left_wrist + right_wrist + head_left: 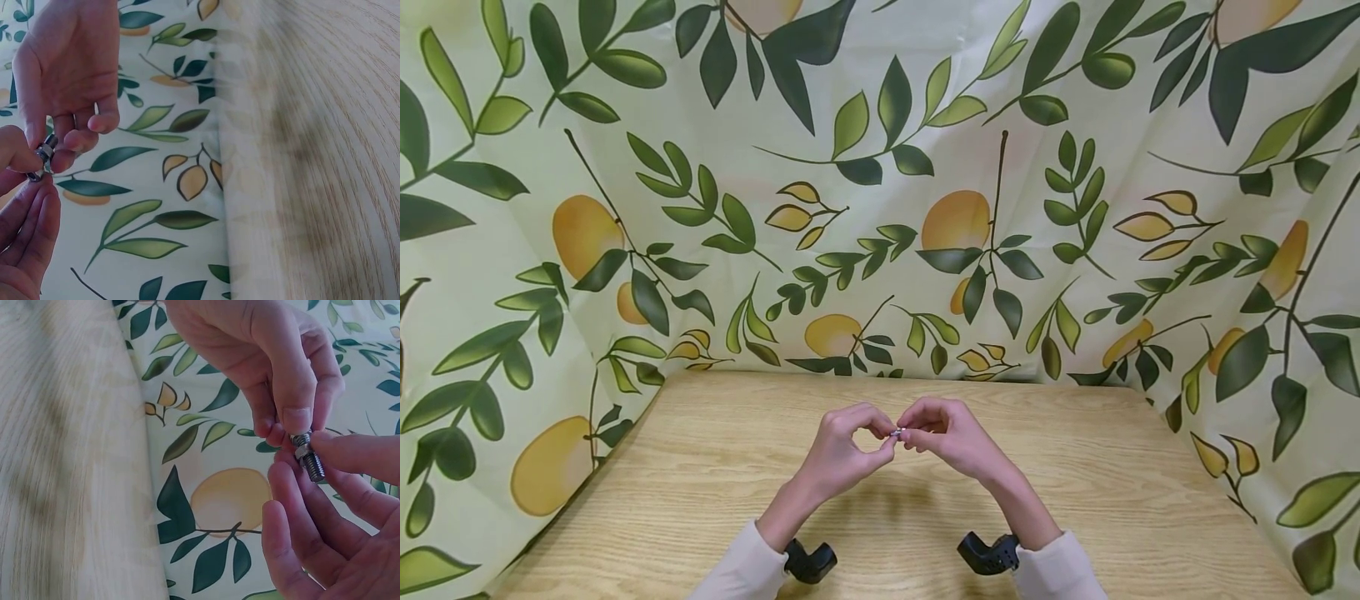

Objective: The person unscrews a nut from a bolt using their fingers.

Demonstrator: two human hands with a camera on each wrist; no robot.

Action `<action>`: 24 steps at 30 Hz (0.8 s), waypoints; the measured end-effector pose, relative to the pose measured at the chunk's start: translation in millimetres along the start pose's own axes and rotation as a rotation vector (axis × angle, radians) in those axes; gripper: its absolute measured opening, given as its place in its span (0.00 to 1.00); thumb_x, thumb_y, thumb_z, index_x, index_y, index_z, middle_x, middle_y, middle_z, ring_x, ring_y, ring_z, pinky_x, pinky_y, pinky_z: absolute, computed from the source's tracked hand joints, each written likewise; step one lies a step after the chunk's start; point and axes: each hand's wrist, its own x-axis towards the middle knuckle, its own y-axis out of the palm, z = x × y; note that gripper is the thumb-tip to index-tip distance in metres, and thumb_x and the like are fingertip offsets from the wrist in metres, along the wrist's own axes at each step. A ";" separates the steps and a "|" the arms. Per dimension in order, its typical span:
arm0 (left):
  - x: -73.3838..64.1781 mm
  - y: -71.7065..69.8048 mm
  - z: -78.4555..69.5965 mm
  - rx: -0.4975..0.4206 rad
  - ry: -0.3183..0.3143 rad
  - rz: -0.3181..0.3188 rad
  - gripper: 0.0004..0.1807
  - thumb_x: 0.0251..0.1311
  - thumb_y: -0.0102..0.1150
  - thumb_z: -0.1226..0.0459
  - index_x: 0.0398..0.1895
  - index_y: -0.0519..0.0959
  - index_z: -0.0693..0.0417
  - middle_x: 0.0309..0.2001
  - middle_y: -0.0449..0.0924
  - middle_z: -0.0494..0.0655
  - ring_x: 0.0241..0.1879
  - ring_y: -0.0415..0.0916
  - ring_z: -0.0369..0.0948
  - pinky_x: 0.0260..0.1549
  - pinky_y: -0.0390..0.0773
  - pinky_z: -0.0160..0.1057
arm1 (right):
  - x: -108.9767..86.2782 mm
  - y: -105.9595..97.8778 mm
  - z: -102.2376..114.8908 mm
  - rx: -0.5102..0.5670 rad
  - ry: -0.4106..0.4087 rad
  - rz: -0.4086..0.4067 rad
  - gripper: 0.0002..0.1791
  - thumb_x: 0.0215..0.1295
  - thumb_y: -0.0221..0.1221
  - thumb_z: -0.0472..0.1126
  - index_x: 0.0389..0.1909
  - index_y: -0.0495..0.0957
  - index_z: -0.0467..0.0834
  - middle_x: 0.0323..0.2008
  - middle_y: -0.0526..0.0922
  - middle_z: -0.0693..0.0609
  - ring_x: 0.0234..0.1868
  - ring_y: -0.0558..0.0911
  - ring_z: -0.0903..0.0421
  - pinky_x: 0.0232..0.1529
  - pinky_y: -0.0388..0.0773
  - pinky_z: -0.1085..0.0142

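A small silvery threaded bolt (315, 469) with a metal nut (302, 451) around its shank is held between both hands above the table. My left hand (842, 446) pinches one end of the bolt between thumb and fingertips, hiding that end. From the other side, the thumb and fingertips of my right hand (951, 437) close on the nut; the threaded end sticks out past them in the right wrist view. In the left wrist view the bolt (49, 147) shows partly between the fingers. The right hand's other fingers are loosely bent.
Beneath the hands lies a light wood-grain table (737, 467). A cloth printed with leaves and orange fruit (865, 275) hangs behind it and along both sides. Black wrist mounts (811, 562) sit at the cuffs of the pale sleeves.
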 end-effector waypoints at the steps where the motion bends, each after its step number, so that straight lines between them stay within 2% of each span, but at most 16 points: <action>1: 0.2 0.3 -0.1 -0.002 0.001 -0.002 0.08 0.51 0.70 0.75 0.31 0.86 0.54 0.31 0.88 0.45 0.30 0.84 0.40 0.33 0.87 0.36 | 0.1 0.0 0.1 -0.007 -0.003 -0.005 0.08 0.68 0.64 0.35 0.45 0.83 0.35 0.39 0.87 0.41 0.37 0.86 0.55 0.40 0.86 0.65; 5: 0.7 1.3 -0.1 -0.001 0.018 -0.013 0.12 0.48 0.70 0.78 0.31 0.86 0.52 0.30 0.88 0.44 0.30 0.84 0.40 0.33 0.87 0.35 | -0.1 -0.2 0.6 -0.023 -0.011 -0.021 0.09 0.66 0.67 0.36 0.43 0.83 0.36 0.40 0.87 0.43 0.38 0.84 0.57 0.41 0.85 0.67; 11: 0.7 1.4 0.2 0.000 -0.001 -0.004 0.11 0.48 0.70 0.77 0.30 0.85 0.53 0.30 0.88 0.43 0.30 0.84 0.39 0.35 0.86 0.30 | -0.2 -1.0 0.9 0.010 -0.003 0.006 0.09 0.69 0.63 0.36 0.45 0.83 0.35 0.40 0.88 0.39 0.37 0.87 0.55 0.40 0.87 0.63; 18: 1.1 1.0 -0.3 0.003 -0.015 0.001 0.10 0.49 0.70 0.76 0.30 0.85 0.53 0.30 0.88 0.42 0.31 0.85 0.40 0.35 0.86 0.30 | -0.1 -0.7 1.9 -0.012 0.000 -0.018 0.09 0.66 0.67 0.36 0.43 0.83 0.36 0.40 0.87 0.42 0.38 0.84 0.56 0.40 0.84 0.68; 24: 0.9 1.3 -2.3 0.012 -0.012 -0.003 0.10 0.50 0.70 0.76 0.31 0.86 0.52 0.30 0.88 0.42 0.30 0.85 0.43 0.35 0.86 0.30 | -0.7 -1.3 1.1 0.009 -0.002 0.007 0.09 0.69 0.63 0.36 0.45 0.83 0.34 0.40 0.87 0.39 0.36 0.86 0.56 0.39 0.86 0.67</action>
